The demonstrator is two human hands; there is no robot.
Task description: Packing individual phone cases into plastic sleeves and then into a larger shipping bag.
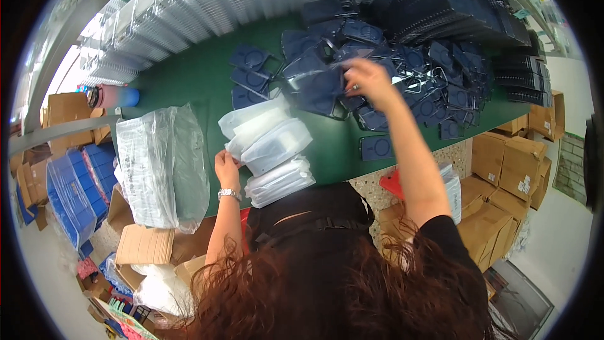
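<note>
My right hand [368, 82] reaches over the table to a heap of dark blue phone cases [412, 56], each marked with a ring. Its bent fingers grip the edge of one dark blue phone case [321, 91], which looks larger than those around it; motion blurs this area a little. My left hand [226, 167], with a watch at the wrist, has its fingers closed on the left edge of a frosted plastic bag in a pile of bags [274, 145]. Another stack of frosted bags [280, 181] lies nearer me. Several cases [250, 79] lie left of the heap.
Rows of clear cases [176, 9] line the back of the green table [189, 82]; tall stacks of dark cases [440, 12] stand back right. A large clear bag [160, 164] of white items lies left. A pink-blue cup [116, 96] and floor cartons [503, 170] flank the table.
</note>
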